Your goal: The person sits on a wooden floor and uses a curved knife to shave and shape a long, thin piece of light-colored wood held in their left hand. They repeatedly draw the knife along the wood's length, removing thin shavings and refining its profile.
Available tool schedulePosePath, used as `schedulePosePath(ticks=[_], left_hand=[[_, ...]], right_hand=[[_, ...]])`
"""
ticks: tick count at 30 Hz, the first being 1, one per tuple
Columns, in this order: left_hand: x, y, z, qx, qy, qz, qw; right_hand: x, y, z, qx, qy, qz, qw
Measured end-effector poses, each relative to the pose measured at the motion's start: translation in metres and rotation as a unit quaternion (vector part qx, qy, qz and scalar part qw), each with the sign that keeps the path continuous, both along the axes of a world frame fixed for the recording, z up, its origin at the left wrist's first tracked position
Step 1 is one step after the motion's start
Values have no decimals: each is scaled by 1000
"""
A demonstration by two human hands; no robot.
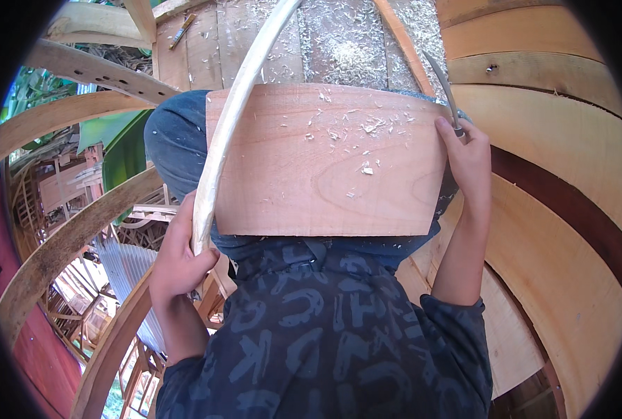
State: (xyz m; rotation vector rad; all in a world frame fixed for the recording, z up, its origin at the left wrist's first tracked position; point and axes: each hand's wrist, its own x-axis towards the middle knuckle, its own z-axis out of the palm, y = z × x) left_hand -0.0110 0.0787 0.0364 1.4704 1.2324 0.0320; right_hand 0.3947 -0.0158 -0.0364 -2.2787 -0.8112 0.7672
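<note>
Across my lap lies a flat wooden board (290, 181), with a few pale shavings scattered on it. My left hand (178, 255) is closed round the lower end of a long, curved, whitish wooden strip (228, 126). The strip slants over the board's left side and runs up out of view at the top. By the board's upper right corner, my right hand (471, 157) grips a knife with a curved blade (442, 82). The blade points up and away, apart from the strip. Most of the knife's handle is hidden in my fingers.
Beyond my knees, wood shavings (353, 56) cover a plank floor (231, 52), where a brush-like tool (182, 31) lies at the far left. An orange-brown wooden strip (405, 45) rests there too. Curved planks (534, 115) rise on the right; bent ribs (80, 227) stand at the left.
</note>
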Motion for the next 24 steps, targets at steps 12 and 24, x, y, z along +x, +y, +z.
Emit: schedulePosePath(ticks=[12,24], left_hand=[[-9,-10,-5,23,-30,17,999],[33,-20,4,-94,-42,-61,993]], right_hand=[[-7,-13,1,-4,26,-11,1000],[-70,-29,36,78,-22,139,987]])
